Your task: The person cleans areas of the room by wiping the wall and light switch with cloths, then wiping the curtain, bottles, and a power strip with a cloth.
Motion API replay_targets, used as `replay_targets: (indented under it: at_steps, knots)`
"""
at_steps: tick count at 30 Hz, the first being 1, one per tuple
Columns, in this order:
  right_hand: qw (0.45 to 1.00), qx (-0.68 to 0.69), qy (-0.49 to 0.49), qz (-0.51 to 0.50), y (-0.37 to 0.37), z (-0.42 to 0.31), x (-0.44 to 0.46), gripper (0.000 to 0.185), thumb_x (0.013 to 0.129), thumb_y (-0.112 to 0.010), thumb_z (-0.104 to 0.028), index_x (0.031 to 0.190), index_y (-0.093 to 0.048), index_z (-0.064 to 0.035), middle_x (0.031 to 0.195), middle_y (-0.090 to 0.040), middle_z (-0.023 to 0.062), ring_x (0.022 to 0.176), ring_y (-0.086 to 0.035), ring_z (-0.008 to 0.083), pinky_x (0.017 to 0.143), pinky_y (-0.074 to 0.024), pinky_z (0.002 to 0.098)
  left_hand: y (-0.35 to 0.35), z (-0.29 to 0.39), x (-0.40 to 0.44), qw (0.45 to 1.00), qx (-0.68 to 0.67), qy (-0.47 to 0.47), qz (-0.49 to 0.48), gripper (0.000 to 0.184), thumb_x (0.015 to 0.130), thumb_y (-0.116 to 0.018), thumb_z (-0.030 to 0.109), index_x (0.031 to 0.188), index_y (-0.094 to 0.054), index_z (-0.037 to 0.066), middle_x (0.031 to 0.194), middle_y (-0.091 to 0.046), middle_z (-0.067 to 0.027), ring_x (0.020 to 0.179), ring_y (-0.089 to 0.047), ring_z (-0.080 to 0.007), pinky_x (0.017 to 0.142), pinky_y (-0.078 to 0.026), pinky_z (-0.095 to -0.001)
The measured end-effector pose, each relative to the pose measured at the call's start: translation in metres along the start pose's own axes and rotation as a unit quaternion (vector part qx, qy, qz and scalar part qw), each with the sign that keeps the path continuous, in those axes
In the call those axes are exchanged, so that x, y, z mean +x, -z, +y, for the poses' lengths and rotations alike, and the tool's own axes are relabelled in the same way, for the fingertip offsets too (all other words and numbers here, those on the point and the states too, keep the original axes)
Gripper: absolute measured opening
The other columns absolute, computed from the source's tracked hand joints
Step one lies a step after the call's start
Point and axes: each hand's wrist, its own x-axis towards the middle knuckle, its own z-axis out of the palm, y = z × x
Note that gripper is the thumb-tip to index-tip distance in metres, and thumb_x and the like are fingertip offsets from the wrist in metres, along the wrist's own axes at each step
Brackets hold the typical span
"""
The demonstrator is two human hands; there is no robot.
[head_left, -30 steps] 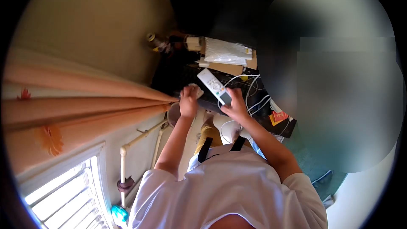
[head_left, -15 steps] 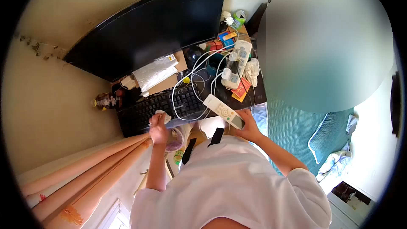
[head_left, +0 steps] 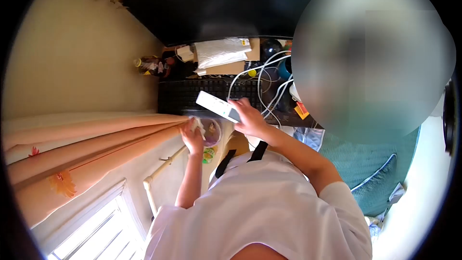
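My right hand (head_left: 251,119) is closed around one end of a white remote control (head_left: 215,105), which is tilted, its far end over the keyboard (head_left: 192,94). In my left hand (head_left: 192,138) is a crumpled white tissue (head_left: 197,124), pinched in the fingers at the desk's front edge beside the orange curtain (head_left: 120,137). A round bin (head_left: 212,134) with a purplish liner is just right of the left hand, below the desk. White cables (head_left: 263,76) loop over the desk beyond my right hand.
A large black monitor (head_left: 226,7) stands behind the keyboard. Before it lies a silvery white packet (head_left: 221,53) on cardboard, with a bottle (head_left: 153,65) to the left. A bed (head_left: 380,178) with a green cover is at right. A blurred patch hides the upper right.
The view has turned, shifting the desk. My right hand has carried the remote control leftward, nearer my left hand. The left hand, with the tissue, has moved from over the keyboard to beside the bin.
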Motion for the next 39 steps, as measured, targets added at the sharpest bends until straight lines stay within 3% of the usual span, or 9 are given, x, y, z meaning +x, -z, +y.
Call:
replay_targets:
  at_steps: [7, 13, 16, 20, 24, 31, 32, 36, 39]
  knots:
    - [0.992, -0.085, 0.072, -0.063, -0.066, 0.001, 0.116, 0.075, 0.066, -0.070, -0.007, 0.135, -0.042, -0.0042, 0.110, -0.049, 0.0159, 0.095, -0.057, 0.0327, 0.078, -0.0510, 0.0406, 0.036, 0.031, -0.027, 0.987, -0.113, 0.097, -0.062, 0.045, 0.072, -0.060, -0.005, 0.114, -0.066, 0.009, 0.108, -0.060, -0.0140, 0.103, -0.058, -0.0303, 0.093, -0.047, -0.0378]
    - [0.955, -0.272, 0.114, -0.012, -0.072, 0.009, 0.138, 0.049, 0.079, -0.061, -0.013, 0.127, -0.055, -0.0040, 0.115, -0.055, 0.0094, 0.109, -0.050, 0.0257, 0.095, -0.0395, 0.0362, 0.040, 0.018, -0.018, 0.984, -0.147, 0.065, -0.082, 0.045, 0.072, -0.061, -0.005, 0.115, -0.066, 0.009, 0.109, -0.059, -0.0129, 0.101, -0.058, -0.0293, 0.091, -0.047, -0.0366]
    - [0.949, -0.293, 0.116, 0.006, -0.062, 0.006, 0.131, 0.051, 0.079, -0.063, -0.015, 0.128, -0.055, -0.0039, 0.121, -0.055, 0.0092, 0.113, -0.049, 0.0252, 0.097, -0.0386, 0.0355, 0.037, 0.018, -0.007, 0.984, -0.146, 0.033, -0.095, 0.044, 0.074, -0.061, -0.006, 0.115, -0.066, 0.008, 0.109, -0.059, -0.0133, 0.100, -0.058, -0.0291, 0.091, -0.047, -0.0362]
    - [0.974, -0.182, 0.133, 0.020, -0.036, -0.003, 0.096, 0.052, 0.078, -0.069, -0.018, 0.125, -0.055, -0.0024, 0.125, -0.053, 0.0120, 0.114, -0.050, 0.0288, 0.099, -0.0403, 0.0392, 0.023, 0.034, 0.006, 0.981, -0.149, 0.026, -0.121, 0.046, 0.072, -0.060, -0.005, 0.114, -0.067, 0.011, 0.107, -0.059, -0.0144, 0.100, -0.059, -0.0318, 0.089, -0.048, -0.0396]
    - [0.979, -0.082, 0.168, 0.077, 0.022, -0.011, 0.016, 0.039, 0.078, -0.070, -0.016, 0.116, -0.062, -0.0078, 0.110, -0.059, 0.0110, 0.098, -0.060, 0.0280, 0.082, -0.0516, 0.0374, 0.006, 0.068, 0.009, 0.980, -0.158, 0.021, -0.118, 0.044, 0.072, -0.060, -0.005, 0.113, -0.067, 0.011, 0.107, -0.060, -0.0133, 0.101, -0.059, -0.0313, 0.090, -0.048, -0.0383]
    - [0.985, -0.003, -0.041, 0.167, 0.115, 0.036, -0.141, 0.024, 0.081, -0.065, -0.002, 0.104, -0.067, -0.0079, 0.092, -0.063, 0.0113, 0.078, -0.063, 0.0282, 0.065, -0.0515, 0.0342, -0.049, 0.104, 0.004, 0.984, -0.156, -0.026, -0.083, 0.044, 0.071, -0.064, -0.005, 0.112, -0.066, 0.010, 0.104, -0.062, -0.0114, 0.098, -0.059, -0.0296, 0.089, -0.047, -0.0378]
    - [0.985, -0.003, -0.044, 0.167, 0.125, 0.045, -0.156, 0.024, 0.081, -0.065, -0.002, 0.104, -0.067, -0.0079, 0.092, -0.063, 0.0113, 0.078, -0.063, 0.0282, 0.065, -0.0515, 0.0342, -0.057, 0.098, 0.008, 0.988, -0.136, -0.023, -0.074, 0.045, 0.075, -0.064, -0.006, 0.118, -0.064, 0.006, 0.109, -0.063, -0.0093, 0.096, -0.061, -0.0196, 0.080, -0.049, -0.0307]
    - [0.947, 0.026, -0.165, 0.274, 0.171, 0.063, -0.181, 0.020, 0.085, -0.061, 0.000, 0.103, -0.068, -0.0056, 0.086, -0.062, 0.0086, 0.074, -0.063, 0.0192, 0.064, -0.0495, 0.0282, -0.079, 0.089, 0.020, 0.939, -0.306, 0.153, -0.021, 0.040, 0.083, -0.060, -0.007, 0.122, -0.061, 0.001, 0.106, -0.064, -0.0047, 0.086, -0.059, -0.0104, 0.073, -0.049, -0.0236]
    - [0.932, 0.047, -0.187, 0.307, 0.196, 0.087, -0.192, 0.018, 0.085, -0.062, -0.001, 0.102, -0.068, -0.0047, 0.085, -0.060, 0.0063, 0.071, -0.059, 0.0124, 0.064, -0.0468, 0.0235, -0.073, 0.100, 0.017, 0.924, -0.339, 0.176, 0.003, 0.042, 0.083, -0.060, -0.006, 0.124, -0.060, 0.003, 0.102, -0.064, -0.0036, 0.081, -0.058, -0.0088, 0.070, -0.048, -0.0220]
